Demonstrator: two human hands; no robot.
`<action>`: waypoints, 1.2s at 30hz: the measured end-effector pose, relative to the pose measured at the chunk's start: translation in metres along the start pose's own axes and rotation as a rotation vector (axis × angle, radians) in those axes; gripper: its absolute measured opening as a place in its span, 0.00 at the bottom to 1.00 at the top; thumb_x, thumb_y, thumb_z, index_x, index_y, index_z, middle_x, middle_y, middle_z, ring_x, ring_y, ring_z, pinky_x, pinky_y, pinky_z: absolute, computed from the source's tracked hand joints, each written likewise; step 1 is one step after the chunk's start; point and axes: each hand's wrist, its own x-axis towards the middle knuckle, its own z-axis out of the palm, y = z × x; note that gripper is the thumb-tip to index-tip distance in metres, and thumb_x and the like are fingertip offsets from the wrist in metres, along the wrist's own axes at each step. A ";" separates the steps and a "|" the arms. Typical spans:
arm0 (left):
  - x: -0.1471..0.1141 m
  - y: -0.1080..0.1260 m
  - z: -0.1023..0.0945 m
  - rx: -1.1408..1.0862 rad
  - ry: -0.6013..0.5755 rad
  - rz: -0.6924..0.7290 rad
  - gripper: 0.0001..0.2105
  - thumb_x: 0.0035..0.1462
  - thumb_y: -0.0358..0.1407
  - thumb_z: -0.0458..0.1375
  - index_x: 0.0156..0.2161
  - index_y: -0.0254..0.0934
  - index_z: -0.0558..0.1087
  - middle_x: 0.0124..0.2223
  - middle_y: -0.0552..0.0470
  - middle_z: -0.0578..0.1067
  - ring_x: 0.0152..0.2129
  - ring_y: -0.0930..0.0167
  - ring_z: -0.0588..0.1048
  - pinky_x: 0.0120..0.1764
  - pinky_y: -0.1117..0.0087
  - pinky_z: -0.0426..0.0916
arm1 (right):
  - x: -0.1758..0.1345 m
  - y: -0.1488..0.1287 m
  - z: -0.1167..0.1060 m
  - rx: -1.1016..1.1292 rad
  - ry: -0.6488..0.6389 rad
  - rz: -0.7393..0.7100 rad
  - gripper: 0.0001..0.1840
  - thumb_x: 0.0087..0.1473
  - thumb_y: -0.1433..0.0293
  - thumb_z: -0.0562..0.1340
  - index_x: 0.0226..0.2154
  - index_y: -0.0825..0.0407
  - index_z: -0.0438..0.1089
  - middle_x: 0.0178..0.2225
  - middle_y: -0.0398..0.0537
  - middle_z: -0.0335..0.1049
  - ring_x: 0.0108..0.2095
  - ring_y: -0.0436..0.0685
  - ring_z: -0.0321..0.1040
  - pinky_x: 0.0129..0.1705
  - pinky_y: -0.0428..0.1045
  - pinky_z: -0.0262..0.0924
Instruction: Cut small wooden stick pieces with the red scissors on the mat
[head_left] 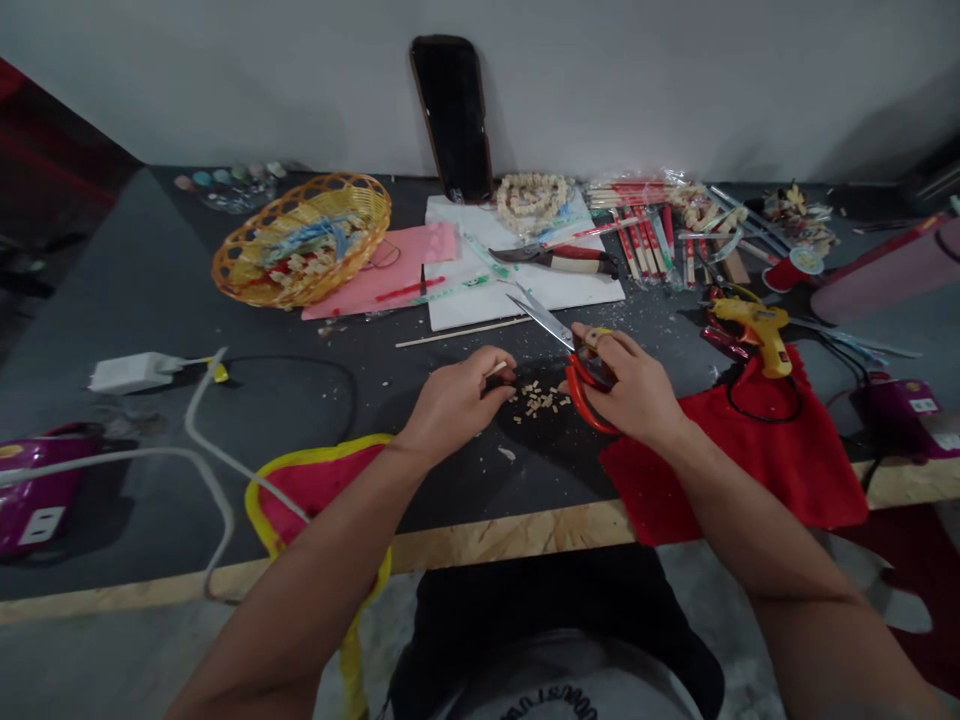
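My right hand (634,385) grips the red handles of a pair of scissors (551,322), whose blades are parted and point up and to the left. Between the fingertips of my left hand (465,400) is a short piece of thin wooden stick (496,368), mostly covered by the fingers. A small heap of cut stick pieces (541,400) lies on the dark tabletop between both hands. Just beyond them, a longer thin stick (461,332) lies flat in front of the white paper (457,312).
A phone (454,120) leans on the wall. Left of it stands a wicker basket (225,270). Pliers (555,258) and wrapped chopsticks (649,245) lie behind my hands. At right are a yellow glue gun (754,325), red cloth (795,460) and red thread spool (795,268). A white cable (202,455) crosses the left side.
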 end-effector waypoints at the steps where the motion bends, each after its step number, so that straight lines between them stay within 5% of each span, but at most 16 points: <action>1: 0.000 0.000 -0.001 -0.007 0.000 -0.001 0.11 0.52 0.32 0.60 0.43 0.42 0.70 0.39 0.56 0.80 0.23 0.74 0.70 0.31 0.72 0.61 | 0.000 0.001 -0.001 -0.028 -0.001 0.015 0.32 0.53 0.59 0.64 0.59 0.47 0.62 0.52 0.52 0.70 0.51 0.63 0.68 0.50 0.57 0.69; 12: 0.001 -0.007 -0.006 -0.185 0.315 0.002 0.14 0.63 0.45 0.49 0.46 0.39 0.69 0.41 0.50 0.78 0.24 0.74 0.69 0.31 0.70 0.63 | 0.004 0.039 -0.016 -0.325 -0.106 0.037 0.27 0.54 0.71 0.59 0.57 0.54 0.64 0.50 0.59 0.70 0.52 0.68 0.65 0.53 0.62 0.61; 16: 0.002 -0.006 -0.005 -0.234 0.336 0.042 0.16 0.66 0.43 0.45 0.43 0.39 0.73 0.38 0.50 0.77 0.31 0.72 0.71 0.35 0.70 0.64 | 0.002 0.041 -0.016 -0.312 -0.121 -0.015 0.23 0.52 0.74 0.60 0.52 0.55 0.66 0.49 0.58 0.70 0.51 0.66 0.65 0.53 0.61 0.60; 23: 0.005 -0.013 -0.001 -0.197 0.371 0.104 0.11 0.62 0.39 0.53 0.42 0.37 0.76 0.39 0.50 0.78 0.29 0.73 0.71 0.33 0.71 0.64 | 0.006 0.030 -0.015 -0.312 0.012 -0.116 0.08 0.58 0.73 0.57 0.35 0.53 0.73 0.39 0.55 0.73 0.43 0.63 0.67 0.48 0.60 0.60; 29: 0.005 -0.008 -0.002 -0.167 0.369 0.147 0.10 0.61 0.36 0.55 0.41 0.37 0.77 0.42 0.48 0.79 0.35 0.70 0.74 0.35 0.70 0.66 | 0.006 0.013 0.009 -0.084 -0.028 -0.285 0.09 0.60 0.74 0.56 0.35 0.52 0.73 0.37 0.51 0.75 0.38 0.58 0.67 0.46 0.56 0.62; 36: 0.004 -0.007 -0.001 -0.229 0.363 0.167 0.10 0.61 0.35 0.53 0.42 0.37 0.76 0.44 0.47 0.78 0.40 0.69 0.75 0.41 0.67 0.68 | 0.008 0.003 0.018 -0.122 -0.066 -0.318 0.11 0.60 0.74 0.56 0.37 0.53 0.75 0.36 0.51 0.74 0.38 0.59 0.65 0.44 0.55 0.60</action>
